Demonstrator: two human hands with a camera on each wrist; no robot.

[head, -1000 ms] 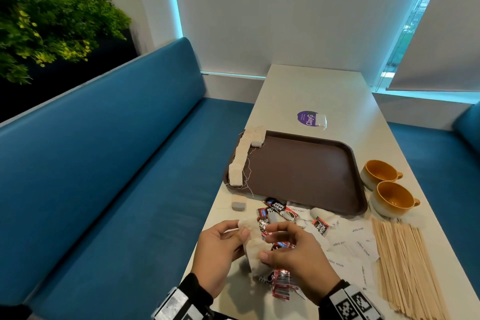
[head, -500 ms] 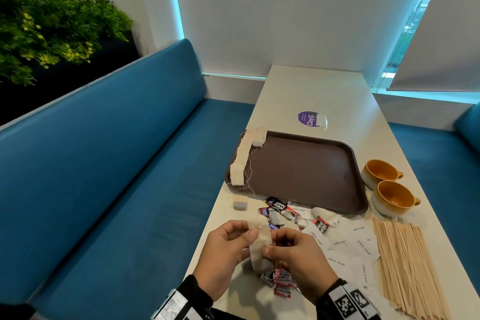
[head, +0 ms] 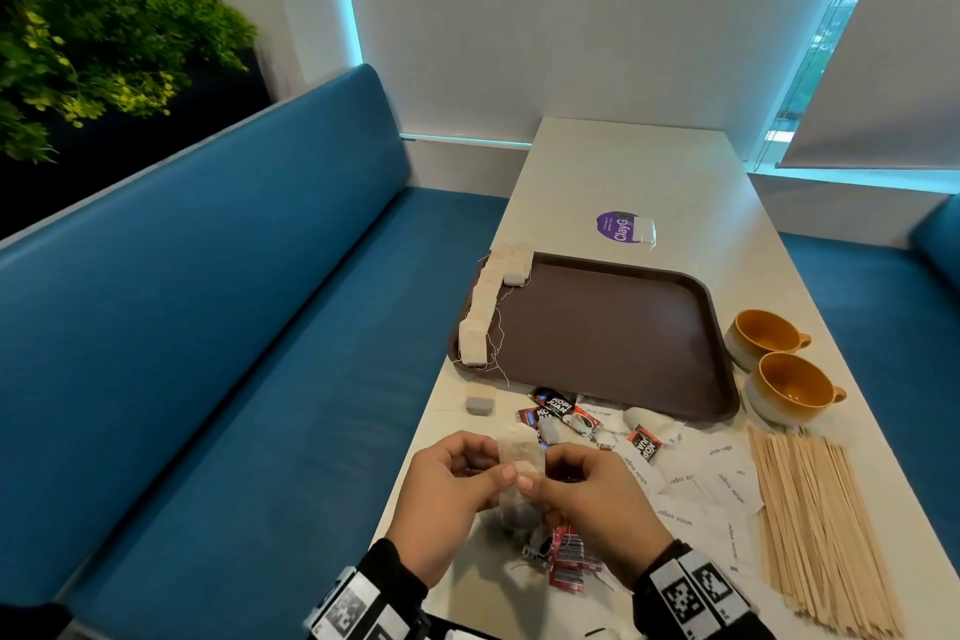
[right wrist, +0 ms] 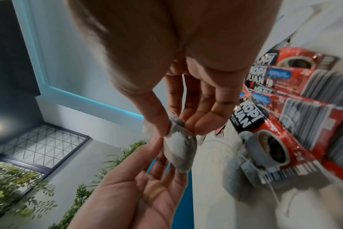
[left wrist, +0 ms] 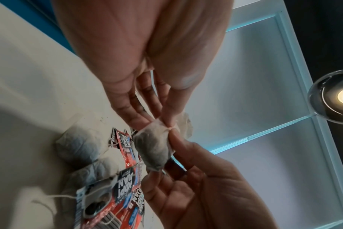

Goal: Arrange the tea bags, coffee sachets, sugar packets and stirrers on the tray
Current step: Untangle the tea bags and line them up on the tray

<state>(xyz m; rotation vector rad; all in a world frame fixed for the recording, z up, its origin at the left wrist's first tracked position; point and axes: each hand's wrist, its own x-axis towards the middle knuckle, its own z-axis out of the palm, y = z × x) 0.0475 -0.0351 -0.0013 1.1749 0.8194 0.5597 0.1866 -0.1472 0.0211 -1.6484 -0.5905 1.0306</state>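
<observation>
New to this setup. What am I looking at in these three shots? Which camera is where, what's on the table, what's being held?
There is no robot: a person works with bare hands and wears three cameras. The wide shot comes from the head and looks down at the table. The other two come from the wrists and look along each hand, so they show palms and ceiling.

The left hand and right hand both pinch one tea bag above the table's near end.

On the table is a brown tray with a row of tea bags along its left edge. In front of it lie coffee sachets, white sugar packets and wooden stirrers. Two orange cups stand to the right of the tray.
</observation>
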